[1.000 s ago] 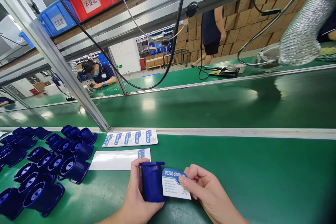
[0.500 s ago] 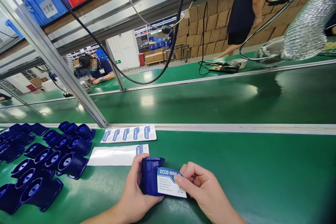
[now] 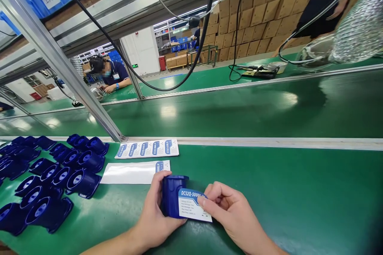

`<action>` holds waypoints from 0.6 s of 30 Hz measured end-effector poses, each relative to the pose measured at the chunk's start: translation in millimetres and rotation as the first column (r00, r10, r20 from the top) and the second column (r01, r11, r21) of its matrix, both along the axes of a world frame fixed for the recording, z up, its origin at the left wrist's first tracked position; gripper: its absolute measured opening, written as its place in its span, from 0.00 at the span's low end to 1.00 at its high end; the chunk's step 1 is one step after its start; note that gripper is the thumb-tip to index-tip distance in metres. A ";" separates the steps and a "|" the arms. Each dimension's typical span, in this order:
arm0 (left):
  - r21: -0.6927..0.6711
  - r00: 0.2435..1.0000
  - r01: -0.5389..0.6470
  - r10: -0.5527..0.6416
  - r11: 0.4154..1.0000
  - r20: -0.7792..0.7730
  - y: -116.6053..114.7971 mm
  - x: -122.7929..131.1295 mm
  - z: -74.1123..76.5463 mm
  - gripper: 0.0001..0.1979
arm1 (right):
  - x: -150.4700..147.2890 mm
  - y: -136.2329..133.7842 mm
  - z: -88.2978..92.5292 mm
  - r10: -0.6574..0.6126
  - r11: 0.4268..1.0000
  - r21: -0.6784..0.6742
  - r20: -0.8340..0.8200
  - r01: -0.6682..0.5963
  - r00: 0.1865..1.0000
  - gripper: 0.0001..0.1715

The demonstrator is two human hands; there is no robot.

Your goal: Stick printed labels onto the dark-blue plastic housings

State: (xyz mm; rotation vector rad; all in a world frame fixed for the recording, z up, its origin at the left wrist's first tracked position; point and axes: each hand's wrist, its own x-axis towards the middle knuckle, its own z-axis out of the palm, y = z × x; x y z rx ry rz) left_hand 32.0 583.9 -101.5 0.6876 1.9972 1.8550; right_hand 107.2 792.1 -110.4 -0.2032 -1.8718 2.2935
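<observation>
Green bench [image 3: 284,191], dark-blue plastic housing [image 3: 171,195], white-blue label [image 3: 191,206]

The blue housing [image 3: 170,197] shows only its top and front. The left hand [image 3: 152,221] wraps its left side and base, and the label [image 3: 191,207] covers its right face. The label's right end lies under the fingertips of the right hand [image 3: 236,217], and its small print is too fine to read. Left of the housing, the pile of blue housings [image 3: 44,183] runs off the edge. Far behind it, a standing person [image 3: 320,4] is cut off at the top.
</observation>
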 end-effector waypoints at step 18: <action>-0.011 0.999 0.005 -0.006 1.000 -0.033 0.8 -1.8 0.6 0.45 | -2.3 -2.8 9.3 -0.050 0.998 0.033 0.016 0.050 0.999 0.32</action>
